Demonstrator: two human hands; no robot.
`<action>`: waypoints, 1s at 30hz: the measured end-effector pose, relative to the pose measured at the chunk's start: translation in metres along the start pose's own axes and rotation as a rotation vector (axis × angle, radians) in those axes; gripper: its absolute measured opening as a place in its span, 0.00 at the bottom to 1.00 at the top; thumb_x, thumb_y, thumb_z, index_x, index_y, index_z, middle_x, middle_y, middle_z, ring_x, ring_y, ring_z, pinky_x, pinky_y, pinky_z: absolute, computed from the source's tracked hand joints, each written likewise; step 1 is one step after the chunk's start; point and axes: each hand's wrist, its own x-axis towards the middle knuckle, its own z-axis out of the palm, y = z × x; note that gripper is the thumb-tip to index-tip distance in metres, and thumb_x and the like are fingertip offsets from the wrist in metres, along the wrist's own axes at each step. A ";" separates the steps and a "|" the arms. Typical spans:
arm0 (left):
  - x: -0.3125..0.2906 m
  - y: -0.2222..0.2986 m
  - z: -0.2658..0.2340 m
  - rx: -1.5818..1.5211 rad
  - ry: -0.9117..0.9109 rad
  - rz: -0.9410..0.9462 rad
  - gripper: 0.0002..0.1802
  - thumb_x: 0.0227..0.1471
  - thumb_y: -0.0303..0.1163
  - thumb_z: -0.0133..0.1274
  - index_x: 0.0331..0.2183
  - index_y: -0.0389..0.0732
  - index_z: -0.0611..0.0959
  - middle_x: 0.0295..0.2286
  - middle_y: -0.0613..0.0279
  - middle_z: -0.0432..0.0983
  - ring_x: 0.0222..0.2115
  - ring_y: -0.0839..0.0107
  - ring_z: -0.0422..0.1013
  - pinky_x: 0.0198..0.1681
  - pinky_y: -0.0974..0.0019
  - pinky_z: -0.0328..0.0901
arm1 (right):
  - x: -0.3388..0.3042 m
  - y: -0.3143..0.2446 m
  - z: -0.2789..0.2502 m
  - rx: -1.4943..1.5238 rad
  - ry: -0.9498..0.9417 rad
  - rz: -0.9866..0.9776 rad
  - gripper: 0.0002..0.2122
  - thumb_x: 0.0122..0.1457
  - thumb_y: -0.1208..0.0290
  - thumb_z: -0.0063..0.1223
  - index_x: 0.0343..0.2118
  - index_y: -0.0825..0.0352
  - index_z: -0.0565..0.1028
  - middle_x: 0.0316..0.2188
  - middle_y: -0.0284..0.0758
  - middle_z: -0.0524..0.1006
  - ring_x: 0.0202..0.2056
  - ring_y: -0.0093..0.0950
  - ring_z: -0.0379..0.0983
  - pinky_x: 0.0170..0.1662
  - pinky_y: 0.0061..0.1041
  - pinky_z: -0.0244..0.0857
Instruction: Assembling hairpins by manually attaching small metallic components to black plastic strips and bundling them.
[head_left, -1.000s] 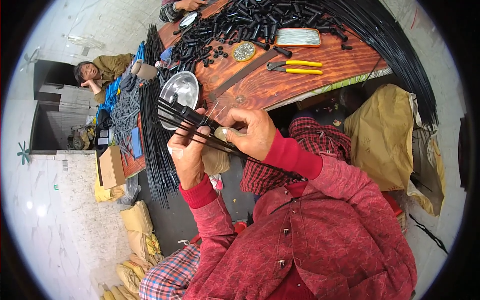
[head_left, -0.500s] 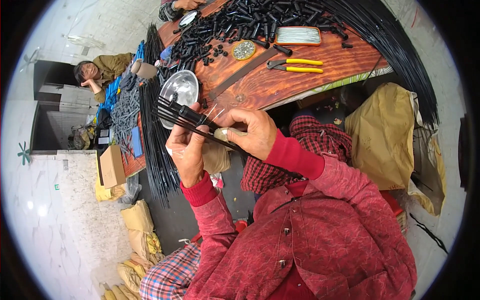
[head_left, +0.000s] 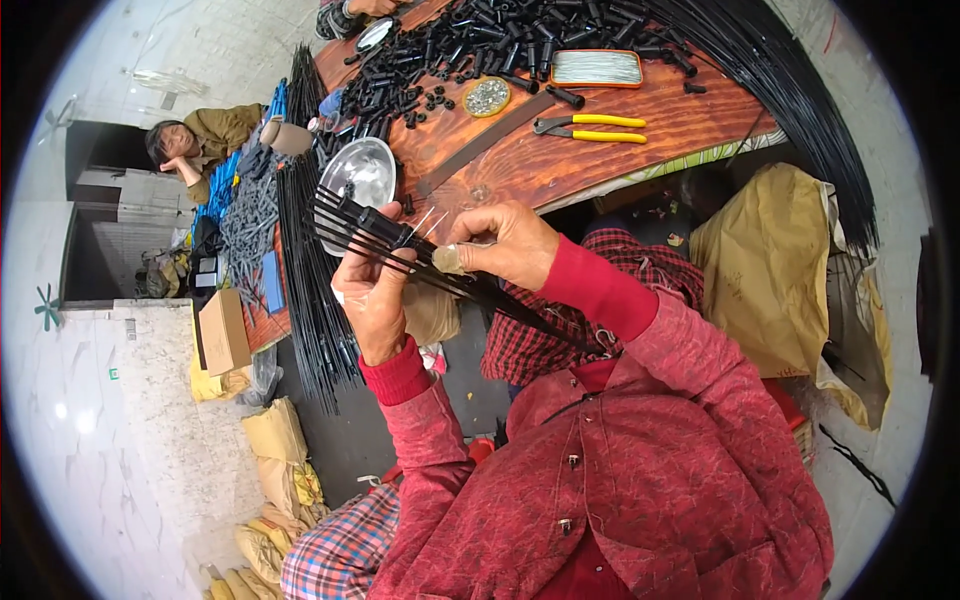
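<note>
My left hand (head_left: 372,300) grips a bundle of thin black rods (head_left: 500,303) with a black tubular fitting (head_left: 378,228) among their upper ends. The rods slant down to the right, toward my lap. Two pale thin wires (head_left: 424,219) stick up from the fitting, between my hands. My right hand (head_left: 508,243) is closed in a pinch just right of the wires, a pale wrapping on its thumb. Whatever lies between its fingertips is hidden. A shiny metal bowl (head_left: 372,165) sits behind the left hand at the table's edge.
On the wooden table (head_left: 560,160) lie yellow-handled pliers (head_left: 600,129), a metal strip (head_left: 480,145), a tray of pale wires (head_left: 596,68), a dish of small metal parts (head_left: 487,97) and heaped black fittings (head_left: 470,40). Long black rods (head_left: 780,90) overhang the right side. Another person (head_left: 195,145) leans at left.
My right hand has drawn slightly right and up, away from the left hand. The rods' lower ends now show fanned out below it. My left hand keeps its grip.
</note>
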 end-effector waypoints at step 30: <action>0.000 -0.013 -0.014 -0.097 -0.043 0.008 0.30 0.44 0.23 0.67 0.50 0.27 0.77 0.38 0.58 0.79 0.35 0.75 0.75 0.43 0.72 0.69 | -0.010 -0.007 0.016 -0.324 0.186 -0.146 0.07 0.56 0.73 0.60 0.31 0.72 0.77 0.20 0.34 0.75 0.25 0.16 0.69 0.30 0.24 0.64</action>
